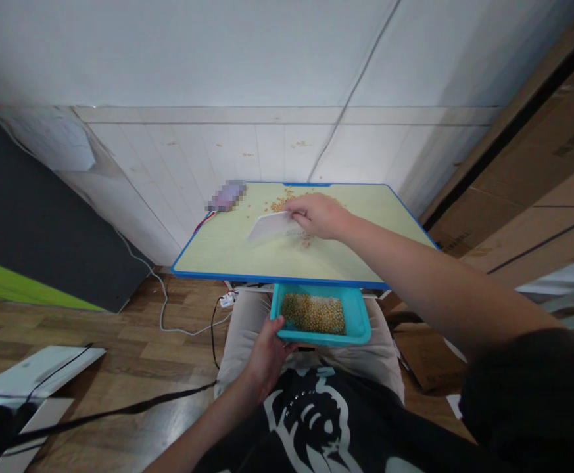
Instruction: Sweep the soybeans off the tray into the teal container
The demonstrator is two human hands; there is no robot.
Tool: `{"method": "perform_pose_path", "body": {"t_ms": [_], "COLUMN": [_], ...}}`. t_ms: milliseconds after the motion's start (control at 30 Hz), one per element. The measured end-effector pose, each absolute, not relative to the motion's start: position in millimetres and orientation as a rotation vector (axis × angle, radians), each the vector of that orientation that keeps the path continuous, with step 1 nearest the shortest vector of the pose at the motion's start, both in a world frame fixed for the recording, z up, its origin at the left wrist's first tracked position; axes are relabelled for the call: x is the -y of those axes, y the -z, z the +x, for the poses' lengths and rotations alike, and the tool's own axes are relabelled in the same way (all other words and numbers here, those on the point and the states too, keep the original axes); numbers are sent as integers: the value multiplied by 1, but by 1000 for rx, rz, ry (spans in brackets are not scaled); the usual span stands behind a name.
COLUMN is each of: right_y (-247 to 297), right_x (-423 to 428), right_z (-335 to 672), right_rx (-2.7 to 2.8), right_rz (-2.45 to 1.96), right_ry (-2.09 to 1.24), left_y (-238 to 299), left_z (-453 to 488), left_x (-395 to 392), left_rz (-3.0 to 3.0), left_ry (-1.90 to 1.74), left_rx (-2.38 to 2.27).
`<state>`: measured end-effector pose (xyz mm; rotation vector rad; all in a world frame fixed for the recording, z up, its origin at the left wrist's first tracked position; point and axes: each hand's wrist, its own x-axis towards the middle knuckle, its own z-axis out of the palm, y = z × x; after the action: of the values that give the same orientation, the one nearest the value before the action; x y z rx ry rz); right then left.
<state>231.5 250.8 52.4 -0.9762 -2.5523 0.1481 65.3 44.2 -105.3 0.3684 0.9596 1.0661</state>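
Observation:
My right hand (319, 215) is over the table, its fingers pinching the edge of a thin white card (271, 225), which is partly blurred. Around the card and behind the hand lie loose yellow kernels (287, 197), partly hidden by my hand. On my lap, below the table's front edge, sits a turquoise plastic tray (360, 318) holding a layer of yellowish kernels or beans (316, 314) and some paler grains. My left hand (269, 351) grips the tray's near left corner, thumb on the rim and fingers underneath.
The small table (208, 256) has a pale yellow top and blue edging, and stands against a white wall (208, 59). A pixelated object (227, 196) lies at its back left corner. Cardboard boxes (528, 171) flank the right side. Cables (163, 309) run across the wooden floor at left.

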Motion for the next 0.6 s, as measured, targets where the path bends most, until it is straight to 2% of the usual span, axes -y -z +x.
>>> {"method": "perform_pose_path", "body": {"t_ms": [233,600], "right_y": [-54,-40], "right_x": [-261,-253], "right_z": [214,239], "right_rx": [2636,2752], "right_rz": [-963,-954], "right_ry": [-165,-336], "left_y": [98,103], "left_z": [62,62], "left_x": [-44,-45], "left_rz": [350,341], "left_ry": [-1082,-1082], "left_rx": [-972,-988]}}
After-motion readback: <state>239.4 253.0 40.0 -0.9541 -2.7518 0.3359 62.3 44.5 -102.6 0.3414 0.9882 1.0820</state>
